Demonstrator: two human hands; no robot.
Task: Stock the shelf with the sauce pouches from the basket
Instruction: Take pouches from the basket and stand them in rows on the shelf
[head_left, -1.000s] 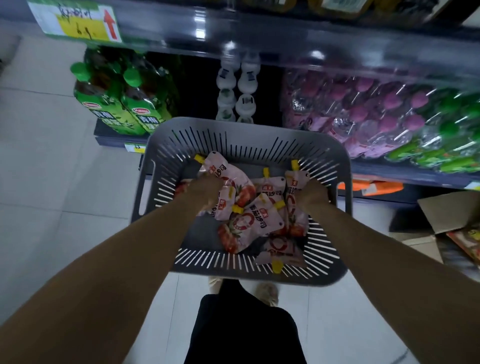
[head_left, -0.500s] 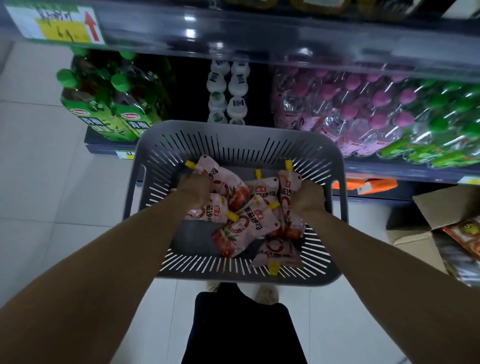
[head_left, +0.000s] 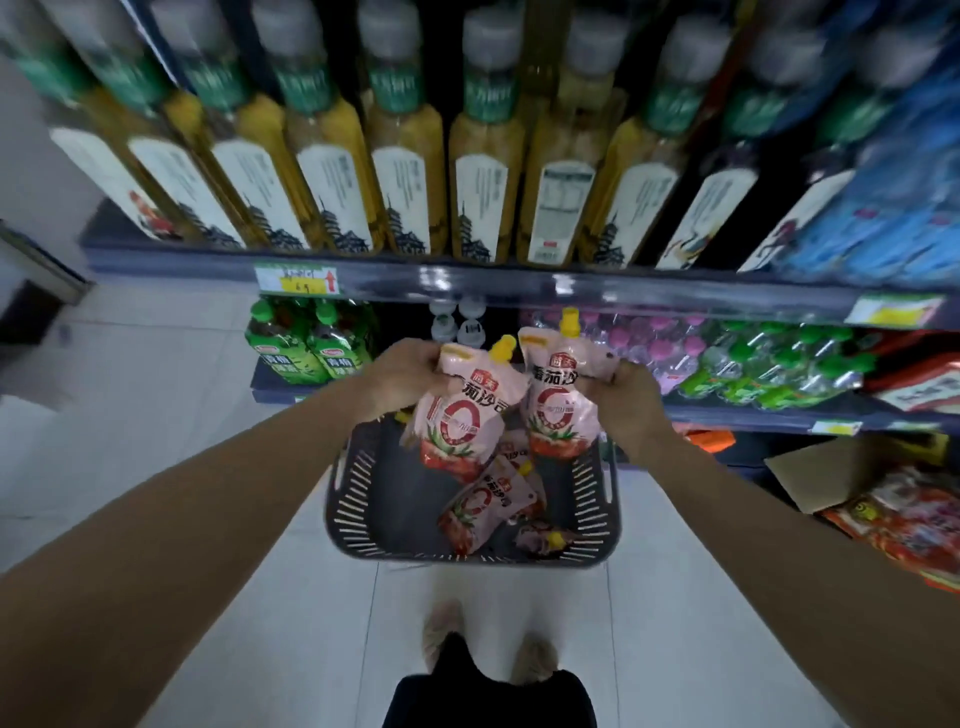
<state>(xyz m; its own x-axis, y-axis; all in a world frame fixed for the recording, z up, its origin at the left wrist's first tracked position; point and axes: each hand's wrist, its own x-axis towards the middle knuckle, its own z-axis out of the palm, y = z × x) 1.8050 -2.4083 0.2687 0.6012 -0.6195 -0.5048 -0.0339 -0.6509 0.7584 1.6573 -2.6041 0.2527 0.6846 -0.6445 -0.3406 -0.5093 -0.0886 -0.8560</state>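
Observation:
My left hand grips a pink tomato sauce pouch with a yellow cap, held upright above the basket. My right hand grips a second pink pouch, also upright, right beside the first. Below them the dark grey slotted basket sits on the white floor in front of the shelf. It holds more pouches, lying flat; one with a yellow cap lies near its front edge. The shelf rail runs across the view just above the lifted pouches.
Yellow drink bottles fill the upper shelf. Green tea bottles, white-capped bottles and pink and green-capped water packs stand on the lower shelf. An open cardboard box with red packets sits at the right. My shoes show below.
Both hands have lifted out of the basket, each with one pouch, to the height of the lower shelf. The view has tilted upward, showing the upper shelf.

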